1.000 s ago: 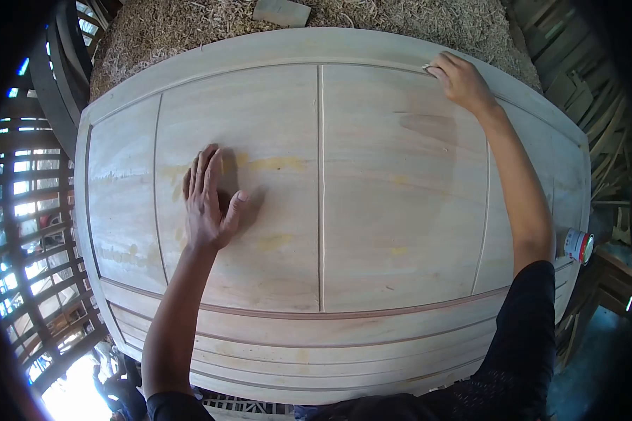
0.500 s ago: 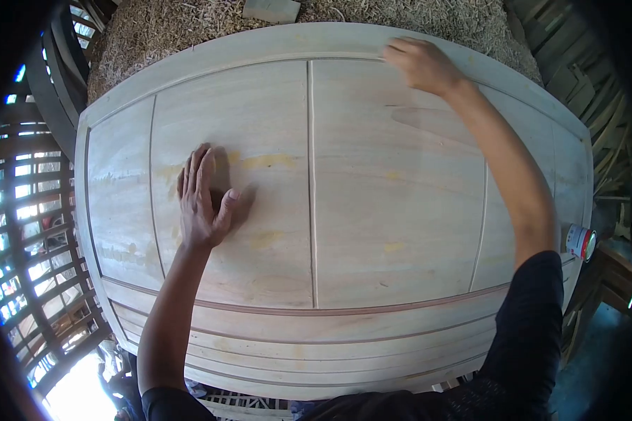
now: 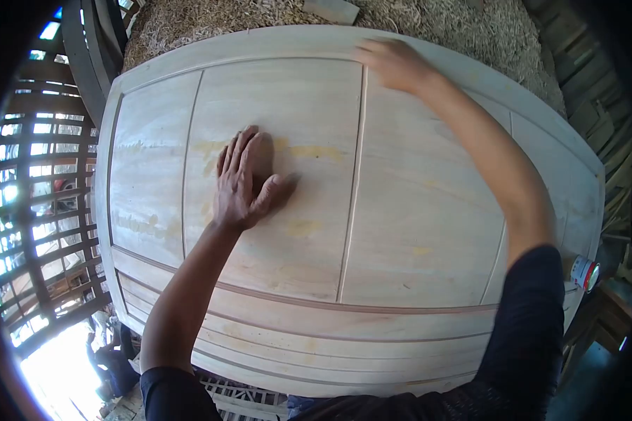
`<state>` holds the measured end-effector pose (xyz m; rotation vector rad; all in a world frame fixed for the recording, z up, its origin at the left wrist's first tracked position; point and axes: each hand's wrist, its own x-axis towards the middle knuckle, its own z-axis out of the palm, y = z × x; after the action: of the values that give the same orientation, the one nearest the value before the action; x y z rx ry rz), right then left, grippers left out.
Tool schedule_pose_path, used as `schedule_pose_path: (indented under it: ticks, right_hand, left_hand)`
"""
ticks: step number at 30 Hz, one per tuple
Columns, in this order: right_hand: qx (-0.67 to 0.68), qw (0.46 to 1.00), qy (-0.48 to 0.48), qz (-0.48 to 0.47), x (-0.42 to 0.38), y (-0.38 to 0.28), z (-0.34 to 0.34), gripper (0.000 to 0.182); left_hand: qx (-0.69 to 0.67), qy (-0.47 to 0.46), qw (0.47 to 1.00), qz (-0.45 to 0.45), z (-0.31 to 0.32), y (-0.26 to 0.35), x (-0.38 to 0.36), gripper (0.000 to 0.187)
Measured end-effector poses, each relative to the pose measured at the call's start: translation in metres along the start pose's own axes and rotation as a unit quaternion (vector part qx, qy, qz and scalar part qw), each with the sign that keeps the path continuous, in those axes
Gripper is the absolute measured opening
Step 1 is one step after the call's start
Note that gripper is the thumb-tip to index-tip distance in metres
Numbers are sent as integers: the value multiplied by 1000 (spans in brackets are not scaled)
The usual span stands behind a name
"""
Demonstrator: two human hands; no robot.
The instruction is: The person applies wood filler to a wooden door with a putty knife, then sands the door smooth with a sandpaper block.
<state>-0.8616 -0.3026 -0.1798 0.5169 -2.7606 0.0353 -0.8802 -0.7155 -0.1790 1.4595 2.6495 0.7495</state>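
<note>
A large pale wooden panel (image 3: 281,259) with framed sections and yellowish patches lies in front of me. My left hand (image 3: 244,179) rests on its left middle section, fingers spread, with nothing in it. My right hand (image 3: 393,63) is at the far edge, over the top end of the central groove, its fingers bent together and blurred. Whatever it may hold there is too smeared to make out.
Wood shavings (image 3: 225,24) cover the ground beyond the panel, with a small block (image 3: 331,10) on them. A tin can (image 3: 584,273) stands at the right edge. A slatted wall (image 3: 42,175) is at the left; a person (image 3: 116,365) shows at lower left.
The view has swung, so the panel sits further right. My right hand has moved left along the far edge to the central groove. My left hand remains flat on the same section.
</note>
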Motion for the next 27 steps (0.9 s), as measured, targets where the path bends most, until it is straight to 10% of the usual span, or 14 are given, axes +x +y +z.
schedule_pose_path:
  ticks: [5, 18, 27]
  right_hand:
    - [-56, 994, -53, 73, -131, 48, -65, 25]
    - [51, 999, -9, 1, 271, -120, 103, 16]
    - [-102, 989, -70, 81, -168, 71, -61, 34]
  left_hand:
    - [12, -7, 999, -28, 0, 9, 3, 80]
    - [-8, -5, 1000, -20, 3, -4, 1, 84]
    - [-3, 13, 1000, 7, 5, 6, 2, 77]
